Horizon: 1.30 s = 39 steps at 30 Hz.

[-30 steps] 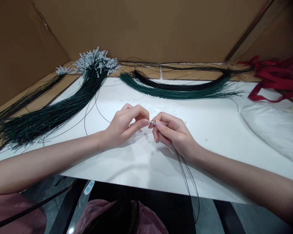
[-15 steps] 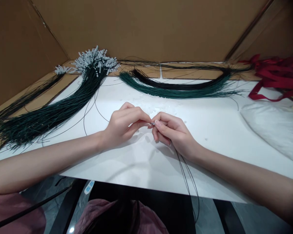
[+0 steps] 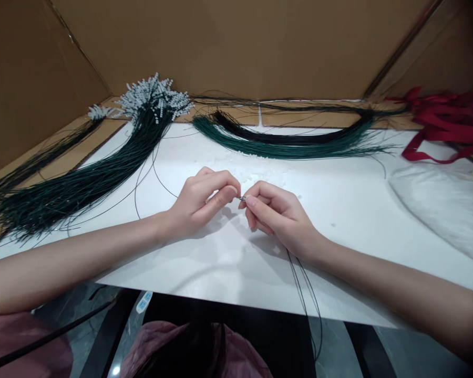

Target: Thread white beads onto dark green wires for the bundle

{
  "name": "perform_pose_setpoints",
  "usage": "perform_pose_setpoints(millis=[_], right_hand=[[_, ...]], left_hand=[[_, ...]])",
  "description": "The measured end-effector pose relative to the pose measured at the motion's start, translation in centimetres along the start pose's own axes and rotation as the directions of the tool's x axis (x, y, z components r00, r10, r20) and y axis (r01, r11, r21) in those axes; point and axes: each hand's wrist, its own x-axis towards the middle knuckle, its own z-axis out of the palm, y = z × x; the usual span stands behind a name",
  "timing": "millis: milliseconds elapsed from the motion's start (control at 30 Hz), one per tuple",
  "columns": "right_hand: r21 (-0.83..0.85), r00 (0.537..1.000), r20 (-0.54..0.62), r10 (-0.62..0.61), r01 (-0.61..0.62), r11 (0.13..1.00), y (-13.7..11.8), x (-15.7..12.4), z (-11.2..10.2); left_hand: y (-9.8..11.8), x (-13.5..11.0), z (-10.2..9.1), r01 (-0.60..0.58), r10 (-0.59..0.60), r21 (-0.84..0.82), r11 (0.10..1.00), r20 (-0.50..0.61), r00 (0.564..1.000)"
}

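My right hand (image 3: 278,212) is closed, pinching a few thin dark wires (image 3: 305,294) between thumb and forefinger. Their short ends poke out toward the left, while the long ends run under the palm and hang over the table's front edge. My left hand (image 3: 208,199) meets those ends from the other side, thumb and forefinger pinched at the wire tips. Whether a bead sits between its fingertips is too small to tell. Small white beads (image 3: 256,170) lie scattered on the white table just behind both hands.
A thick bundle of green wires (image 3: 90,176) tipped with white beads (image 3: 153,97) lies at left. Bare green wires (image 3: 284,151) and black wires (image 3: 284,138) curve across the back. Red ribbon (image 3: 449,126) and a clear plastic bag (image 3: 445,210) lie at right. Cardboard walls (image 3: 236,47) enclose the table.
My left hand's fingertips have drawn slightly left and its thumb has curled up against the forefinger. My right hand has barely moved, keeping its pinch on the wires.
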Motion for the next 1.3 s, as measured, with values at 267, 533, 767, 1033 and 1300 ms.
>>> perform_pose_setpoints(millis=[267,533,767,1033,1300], right_hand=[[-0.212,0.997,-0.026,-0.071,0.064,0.975,-0.04,-0.06,0.12],[-0.302,0.996,-0.051,-0.067,0.049,0.952,-0.14,-0.09,0.32],[-0.272,0.998,-0.037,-0.055,0.043,0.961,-0.06,0.03,0.17],[-0.122,0.999,-0.006,-0.037,0.036,0.992,0.35,0.06,-0.07],[-0.080,1.000,-0.001,-0.024,0.024,0.996,0.26,0.01,0.00]], left_hand=[[0.69,0.41,0.11,0.142,-0.122,-0.135,0.981,0.148,0.981],[0.72,0.31,0.13,0.198,-0.171,-0.144,0.969,0.185,0.968],[0.79,0.38,0.13,0.177,-0.152,-0.120,0.977,0.189,0.970],[0.94,0.51,0.14,0.170,-0.149,-0.090,0.981,0.205,0.967],[0.65,0.37,0.15,0.133,-0.115,-0.080,0.988,0.199,0.973]])
